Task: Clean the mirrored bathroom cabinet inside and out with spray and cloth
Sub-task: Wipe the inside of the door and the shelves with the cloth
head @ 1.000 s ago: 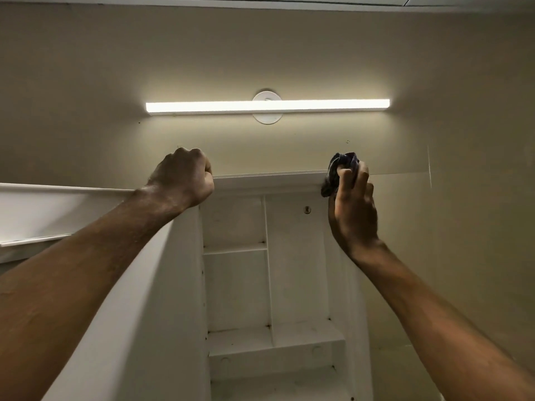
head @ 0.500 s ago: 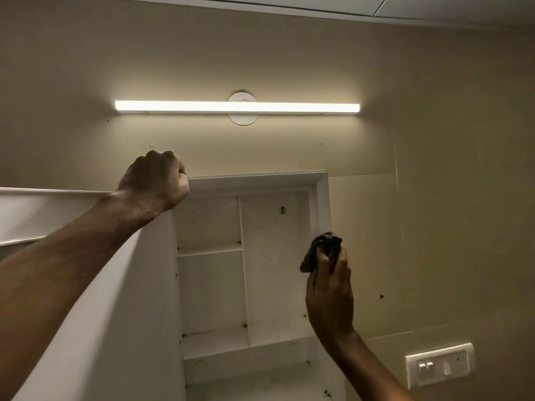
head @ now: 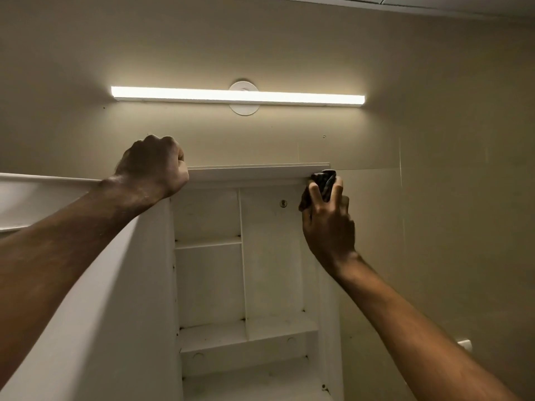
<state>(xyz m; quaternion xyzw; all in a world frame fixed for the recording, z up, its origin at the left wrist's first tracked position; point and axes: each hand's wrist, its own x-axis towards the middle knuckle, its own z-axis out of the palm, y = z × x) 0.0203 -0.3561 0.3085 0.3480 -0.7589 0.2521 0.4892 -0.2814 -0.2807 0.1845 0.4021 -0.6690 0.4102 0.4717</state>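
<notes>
Below the light bar (head: 237,96), left hand (head: 153,166) grips door (head: 101,314); right hand (head: 328,224) clutches cloth (head: 325,180).

Lit tube light (head: 237,96) mounted level on the beige wall (head: 434,111), glowing. Round white mounting base (head: 244,108) sits behind the tube's middle, showing above and below it. White ceiling edge (head: 434,2) is above the light, toward the right. White switch plate (head: 464,345) is far below the light's right end, mostly hidden.

One head-worn view — tilted upward, close to the open cabinet (head: 260,175).
</notes>
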